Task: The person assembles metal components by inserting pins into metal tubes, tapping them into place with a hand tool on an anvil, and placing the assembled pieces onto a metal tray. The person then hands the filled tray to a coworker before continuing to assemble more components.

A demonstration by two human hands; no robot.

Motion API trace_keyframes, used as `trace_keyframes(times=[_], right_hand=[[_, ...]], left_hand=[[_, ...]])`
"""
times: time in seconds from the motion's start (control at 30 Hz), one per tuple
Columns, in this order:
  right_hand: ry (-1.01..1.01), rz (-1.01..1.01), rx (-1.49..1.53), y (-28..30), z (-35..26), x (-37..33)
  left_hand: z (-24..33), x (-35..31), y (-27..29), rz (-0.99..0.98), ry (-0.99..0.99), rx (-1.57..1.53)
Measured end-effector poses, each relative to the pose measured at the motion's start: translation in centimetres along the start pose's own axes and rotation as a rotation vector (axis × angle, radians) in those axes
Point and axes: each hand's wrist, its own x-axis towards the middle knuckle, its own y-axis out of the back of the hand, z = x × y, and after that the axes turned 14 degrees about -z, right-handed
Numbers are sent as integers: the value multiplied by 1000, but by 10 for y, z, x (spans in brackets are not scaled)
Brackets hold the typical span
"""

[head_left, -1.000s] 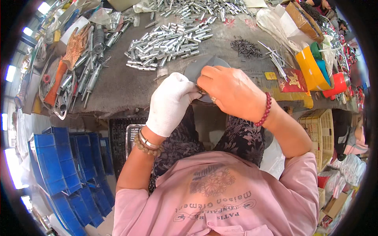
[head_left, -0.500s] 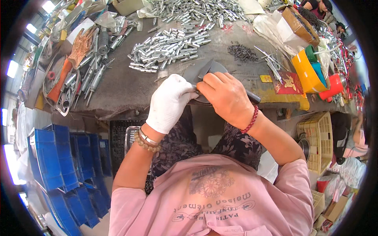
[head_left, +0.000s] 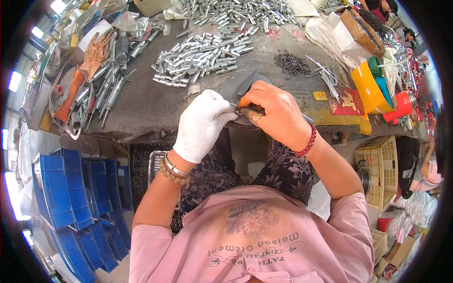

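Over the front edge of the bench, my two hands meet fingertip to fingertip. My left hand [head_left: 203, 125], in a white knit glove, is closed in a pinch; a tiny metal-looking bit shows at its fingertips, too small to name. My bare right hand [head_left: 278, 113] is closed too, its thumb wrapped in something brownish. What its fingers grip is hidden. Directly behind the hands sits a grey rounded fixture [head_left: 229, 88] with an upright fin. Beyond it lies a heap of shiny metal tubes [head_left: 198, 61]. A small pile of dark pins [head_left: 291, 62] lies farther right.
Thin metal rods [head_left: 325, 75], a red envelope [head_left: 347, 100] and a yellow container [head_left: 370, 87] lie to the right. Tools and an orange glove [head_left: 96, 54] crowd the left. Blue bins [head_left: 63, 188] stand low left, a cream crate [head_left: 377, 165] low right. More tubes [head_left: 240, 12] lie at the back.
My right hand has rolled and shifted slightly right, bringing its wrapped thumb into sight. My left hand stays almost in place, still pinching.
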Motion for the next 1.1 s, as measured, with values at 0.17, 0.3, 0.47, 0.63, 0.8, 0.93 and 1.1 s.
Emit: trace_keyframes(times=[0.17, 0.3, 0.47, 0.63, 0.8, 0.93, 1.1], right_hand=[[144, 48, -248, -4, -1, -3], [168, 20, -465, -10, -2, -8], [83, 27, -467, 17, -10, -16], [-122, -9, -440, 29, 19, -30], [-115, 122, -229, 29, 1, -45], [2, 225, -229, 30, -14, -57], [52, 147, -262, 7, -3, -61]], left_hand=[[-2, 1, 1, -24, -10, 23], [-3, -1, -1, -27, 23, -7], [-4, -2, -1, -8, 2, -29], [0, 2, 3, -26, -2, -75], [-3, 2, 6, -60, -27, -31], [-6, 5, 4, -57, -36, -37], [-9, 5, 4, -44, -71, -12]])
